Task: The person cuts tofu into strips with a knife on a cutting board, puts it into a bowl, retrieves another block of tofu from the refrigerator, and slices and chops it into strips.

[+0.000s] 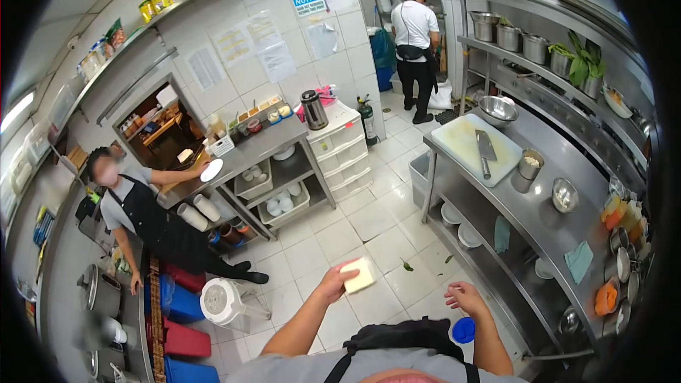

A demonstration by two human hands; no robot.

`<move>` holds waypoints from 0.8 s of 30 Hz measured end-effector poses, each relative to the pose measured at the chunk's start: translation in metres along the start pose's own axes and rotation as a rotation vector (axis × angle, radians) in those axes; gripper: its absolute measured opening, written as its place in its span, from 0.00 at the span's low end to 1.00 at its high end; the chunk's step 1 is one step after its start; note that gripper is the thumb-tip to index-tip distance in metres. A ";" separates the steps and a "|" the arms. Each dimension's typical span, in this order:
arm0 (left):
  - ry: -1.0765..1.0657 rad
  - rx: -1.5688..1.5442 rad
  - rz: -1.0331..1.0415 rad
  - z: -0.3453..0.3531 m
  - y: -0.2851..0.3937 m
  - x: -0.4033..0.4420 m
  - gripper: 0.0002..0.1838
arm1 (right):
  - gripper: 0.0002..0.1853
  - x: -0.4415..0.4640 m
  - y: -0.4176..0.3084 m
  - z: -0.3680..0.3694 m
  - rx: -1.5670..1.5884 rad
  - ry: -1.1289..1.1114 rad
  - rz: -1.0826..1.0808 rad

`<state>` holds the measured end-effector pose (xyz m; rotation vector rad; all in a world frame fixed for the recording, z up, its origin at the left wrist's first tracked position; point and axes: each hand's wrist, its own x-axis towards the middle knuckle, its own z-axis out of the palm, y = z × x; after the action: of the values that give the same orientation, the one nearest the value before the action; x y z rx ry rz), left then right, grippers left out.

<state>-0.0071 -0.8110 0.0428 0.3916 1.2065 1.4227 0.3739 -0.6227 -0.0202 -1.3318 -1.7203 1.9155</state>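
My left hand (pixel 335 284) is closed on a pale yellow block (pixel 359 275), holding it by its left edge above the tiled floor. My right hand (pixel 464 298) is held out at the lower right with its fingers apart and nothing in them. Just below my right hand shows a round blue object (pixel 464 330), too unclear to name. On the steel table (pixel 521 206) to the right, a cleaver (pixel 486 153) lies on a white cutting board (pixel 461 143), beside a metal container (pixel 530 163) and metal bowls (pixel 565 195).
A co-worker (pixel 159 213) at the left holds a white plate (pixel 211 170) by the counter. Another person (pixel 415 42) stands at the back, turned away. A white stool (pixel 221 301) stands left of me. Green scraps (pixel 407 265) lie on the floor (pixel 333 241).
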 end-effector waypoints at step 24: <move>-0.181 0.418 0.156 0.211 0.134 0.405 0.30 | 0.28 0.276 -0.166 -0.206 -0.582 0.894 -0.379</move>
<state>-0.0198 -0.3373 0.0802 0.9008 1.3437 1.2279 0.3109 -0.2482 0.0229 -1.5331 -1.8411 0.4587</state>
